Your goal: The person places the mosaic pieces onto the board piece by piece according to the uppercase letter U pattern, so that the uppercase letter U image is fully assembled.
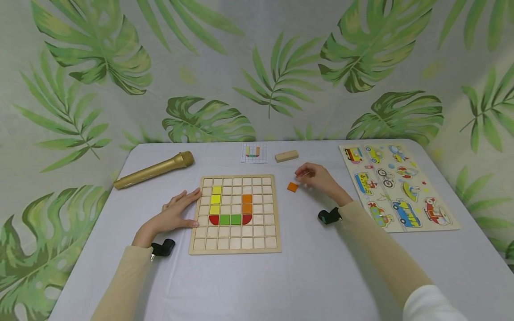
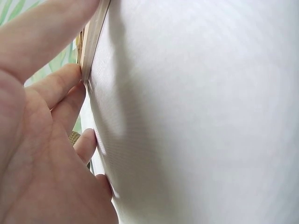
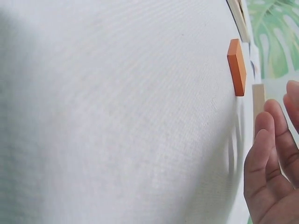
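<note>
A wooden grid board [image 1: 234,251] lies on the table, with yellow, green, orange and red tiles forming a U in its squares. My left hand [image 1: 170,215] rests at the board's left edge, fingers spread and fingertips on the frame. In the left wrist view, the fingertips of the left hand [image 2: 51,140] meet the board's side [image 2: 93,39]. My right hand [image 1: 317,178] is just beside a loose orange square tile [image 1: 292,187]. Seen from the right wrist, the orange tile [image 3: 237,67] lies apart from the loosely bent fingers [image 3: 259,158], which hold nothing.
Behind the board lie a small pattern card [image 1: 254,153] and a light wooden block [image 1: 287,155]. A gold microphone [image 1: 154,170] is at the back left. On the right lies a picture puzzle board [image 1: 385,200]. A leaf-print cloth [image 1: 281,76] hangs behind the table.
</note>
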A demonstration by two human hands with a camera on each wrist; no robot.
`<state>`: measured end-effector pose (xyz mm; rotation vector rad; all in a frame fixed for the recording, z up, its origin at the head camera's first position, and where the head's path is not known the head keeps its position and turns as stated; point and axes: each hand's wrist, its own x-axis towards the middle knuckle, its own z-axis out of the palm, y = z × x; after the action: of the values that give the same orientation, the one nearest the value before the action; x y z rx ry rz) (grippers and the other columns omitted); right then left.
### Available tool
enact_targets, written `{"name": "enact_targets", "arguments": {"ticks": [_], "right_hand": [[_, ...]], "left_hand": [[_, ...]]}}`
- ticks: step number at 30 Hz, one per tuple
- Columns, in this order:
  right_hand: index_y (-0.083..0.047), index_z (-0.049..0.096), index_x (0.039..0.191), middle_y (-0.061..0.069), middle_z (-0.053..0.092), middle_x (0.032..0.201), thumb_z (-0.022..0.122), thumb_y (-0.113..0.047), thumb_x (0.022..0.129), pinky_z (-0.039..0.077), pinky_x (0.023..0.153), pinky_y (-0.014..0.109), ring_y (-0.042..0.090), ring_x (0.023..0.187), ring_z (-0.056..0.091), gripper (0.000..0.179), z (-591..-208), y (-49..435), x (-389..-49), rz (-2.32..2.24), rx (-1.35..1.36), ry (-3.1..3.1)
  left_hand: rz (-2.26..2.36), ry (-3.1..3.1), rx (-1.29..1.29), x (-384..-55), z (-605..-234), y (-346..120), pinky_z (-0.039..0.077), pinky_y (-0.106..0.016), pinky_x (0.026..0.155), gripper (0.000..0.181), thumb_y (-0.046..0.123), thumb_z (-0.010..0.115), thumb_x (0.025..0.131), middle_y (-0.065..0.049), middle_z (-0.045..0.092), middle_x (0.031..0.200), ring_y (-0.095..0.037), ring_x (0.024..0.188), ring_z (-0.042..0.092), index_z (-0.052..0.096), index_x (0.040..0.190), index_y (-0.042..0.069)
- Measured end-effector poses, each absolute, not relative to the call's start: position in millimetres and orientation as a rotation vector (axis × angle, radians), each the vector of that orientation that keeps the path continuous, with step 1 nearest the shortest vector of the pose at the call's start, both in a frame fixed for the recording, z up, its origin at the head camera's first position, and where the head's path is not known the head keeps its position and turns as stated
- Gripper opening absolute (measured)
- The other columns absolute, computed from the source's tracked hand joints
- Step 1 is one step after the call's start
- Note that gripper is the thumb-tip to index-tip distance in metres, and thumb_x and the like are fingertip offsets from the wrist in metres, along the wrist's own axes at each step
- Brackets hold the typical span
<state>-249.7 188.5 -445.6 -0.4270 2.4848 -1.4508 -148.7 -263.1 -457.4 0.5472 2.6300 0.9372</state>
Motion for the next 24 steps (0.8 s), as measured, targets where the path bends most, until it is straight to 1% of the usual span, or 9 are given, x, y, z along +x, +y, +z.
{"name": "enact_targets", "arguments": {"ticks": [4, 10, 13, 17, 24], "right_hand": [[0.005, 0.062, 0.108, 0.019, 0.063, 0.101, 0.060, 0.002, 0.088, 0.048, 0.064, 0.030, 0.024, 0.082, 0.057, 0.021, -449, 188, -250, -1.422, -0.428, 2.480], [0.003, 0.064, 0.103, 0.016, 0.066, 0.098, 0.065, 0.006, 0.081, 0.047, 0.062, 0.030, 0.024, 0.082, 0.058, 0.022, -451, 184, -250, -1.343, -0.517, 2.527], [0.001, 0.065, 0.101, 0.012, 0.066, 0.094, 0.069, 0.005, 0.079, 0.046, 0.065, 0.030, 0.023, 0.081, 0.058, 0.022, -452, 180, -249, -1.277, -0.565, 2.567], [0.003, 0.064, 0.099, 0.010, 0.063, 0.089, 0.071, 0.006, 0.077, 0.044, 0.072, 0.032, 0.022, 0.081, 0.055, 0.023, -451, 173, -246, -1.190, -0.627, 2.603], [0.001, 0.063, 0.095, 0.009, 0.060, 0.085, 0.069, 0.010, 0.075, 0.044, 0.072, 0.032, 0.021, 0.079, 0.053, 0.023, -448, 165, -245, -1.122, -0.632, 2.634]], "left_hand": [[0.937, 2.630, 0.549, -149, -457, -263, 0.007, -0.068, 0.096, 0.091, 0.037, 0.076, 0.080, -0.012, 0.015, 0.158, -0.043, 0.141, 0.001, 0.027, 0.151, 0.007], [0.940, 2.628, 0.554, -149, -457, -263, 0.007, -0.068, 0.095, 0.091, 0.037, 0.076, 0.080, -0.012, 0.016, 0.158, -0.042, 0.141, 0.002, 0.027, 0.151, 0.006], [0.940, 2.629, 0.556, -148, -457, -263, 0.007, -0.068, 0.095, 0.091, 0.037, 0.076, 0.081, -0.012, 0.016, 0.158, -0.042, 0.141, 0.002, 0.027, 0.151, 0.007], [0.937, 2.630, 0.553, -149, -458, -264, 0.008, -0.068, 0.095, 0.091, 0.039, 0.075, 0.081, -0.011, 0.015, 0.158, -0.042, 0.141, 0.001, 0.027, 0.151, 0.008], [0.942, 2.623, 0.548, -149, -457, -264, 0.006, -0.069, 0.095, 0.091, 0.038, 0.075, 0.081, -0.012, 0.015, 0.158, -0.042, 0.141, 0.001, 0.027, 0.151, 0.008]]}}
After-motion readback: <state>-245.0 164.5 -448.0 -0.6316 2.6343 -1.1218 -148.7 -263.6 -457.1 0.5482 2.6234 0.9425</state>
